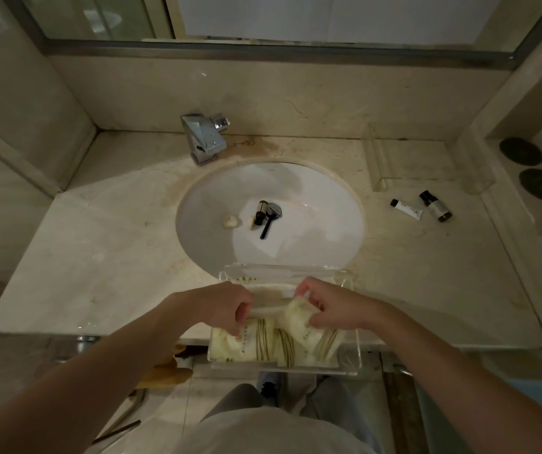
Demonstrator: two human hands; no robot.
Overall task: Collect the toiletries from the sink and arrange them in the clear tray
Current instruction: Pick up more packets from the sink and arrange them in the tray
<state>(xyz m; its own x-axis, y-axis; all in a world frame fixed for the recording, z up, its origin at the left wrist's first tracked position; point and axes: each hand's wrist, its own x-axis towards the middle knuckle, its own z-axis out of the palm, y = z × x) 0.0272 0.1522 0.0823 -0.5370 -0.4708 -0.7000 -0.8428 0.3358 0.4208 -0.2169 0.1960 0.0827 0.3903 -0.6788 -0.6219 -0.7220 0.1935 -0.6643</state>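
Both hands work in the tray [350,365] at the counter's [99,257] 6 o'clock edge, left hand [222,306] and right hand [332,308] with fingers curled round cream packets [263,347], likely to seat them flat, while more toiletries [264,216] lie in the sink [322,204].

Two clear acrylic trays: one near [345,365], one far right [427,158]. Three small dark-capped bottles or tubes [405,209] (two on the counter). One black razor [268,224]. Two pale soap bits [230,221].
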